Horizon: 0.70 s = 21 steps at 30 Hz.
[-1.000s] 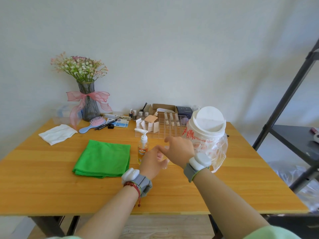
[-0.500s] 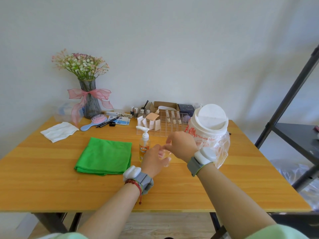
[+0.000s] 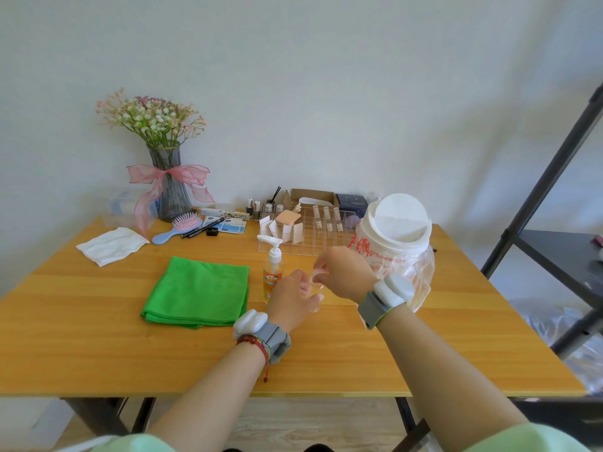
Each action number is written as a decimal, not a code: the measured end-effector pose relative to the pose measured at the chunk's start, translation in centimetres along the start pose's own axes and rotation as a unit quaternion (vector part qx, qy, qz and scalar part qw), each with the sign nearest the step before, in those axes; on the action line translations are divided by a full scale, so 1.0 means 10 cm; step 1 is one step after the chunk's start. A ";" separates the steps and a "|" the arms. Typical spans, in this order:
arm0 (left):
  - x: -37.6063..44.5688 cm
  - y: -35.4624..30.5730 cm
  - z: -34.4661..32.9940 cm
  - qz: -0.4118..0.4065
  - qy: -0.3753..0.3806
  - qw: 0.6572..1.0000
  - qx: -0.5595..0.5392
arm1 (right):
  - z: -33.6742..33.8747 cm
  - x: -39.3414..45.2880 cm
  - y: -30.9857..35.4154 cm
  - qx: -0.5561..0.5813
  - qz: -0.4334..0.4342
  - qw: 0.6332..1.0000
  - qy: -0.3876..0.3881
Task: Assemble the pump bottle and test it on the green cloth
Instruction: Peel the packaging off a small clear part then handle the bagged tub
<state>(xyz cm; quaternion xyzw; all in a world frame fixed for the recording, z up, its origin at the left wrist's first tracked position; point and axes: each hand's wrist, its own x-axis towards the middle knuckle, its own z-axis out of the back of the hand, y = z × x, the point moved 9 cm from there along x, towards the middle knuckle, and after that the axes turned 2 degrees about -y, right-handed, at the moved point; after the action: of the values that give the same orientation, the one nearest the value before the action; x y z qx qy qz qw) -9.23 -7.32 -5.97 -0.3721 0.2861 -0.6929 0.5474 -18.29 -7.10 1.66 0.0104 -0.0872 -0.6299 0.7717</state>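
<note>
A folded green cloth (image 3: 195,291) lies flat left of centre on the wooden table (image 3: 98,353). Just to its right stands an orange-liquid pump bottle (image 3: 272,275) with a white pump head, upright and untouched. My left hand (image 3: 288,303) is wrapped around a small clear bottle (image 3: 314,306) that rests on the table, mostly hidden by my fingers. My right hand (image 3: 346,272) is right above it, fingertips pinched on a small pale top piece (image 3: 318,278) at the bottle's mouth. What that piece is, I cannot tell.
A big white-lidded jar in a clear plastic bag (image 3: 396,233) stands just behind my right hand. A clear acrylic organizer (image 3: 303,238), a flower vase (image 3: 168,194), a pink hairbrush (image 3: 182,226) and a white cloth (image 3: 111,244) line the back. A black shelf frame (image 3: 538,230) stands to the right.
My right hand's fingers, stretched out a second ago, have curled down and pinched at the top of the small bottle. My left hand has stayed in place.
</note>
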 end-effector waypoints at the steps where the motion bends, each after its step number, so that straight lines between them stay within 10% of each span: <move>1: 0.00 0.00 0.00 0.002 -0.001 1.000 0.002 | 0.00 0.01 -0.01 -0.006 -0.007 1.000 0.003; 21: -0.05 -0.02 -0.03 0.017 -0.041 0.999 0.024 | -0.23 -0.24 -0.25 0.167 -0.101 0.963 -0.185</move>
<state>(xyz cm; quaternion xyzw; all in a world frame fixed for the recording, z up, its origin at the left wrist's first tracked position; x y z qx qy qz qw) -9.47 -6.81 -6.09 -0.3818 0.2533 -0.6745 0.5789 -20.88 -5.49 -1.19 0.0311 -0.3308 -0.6722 0.6616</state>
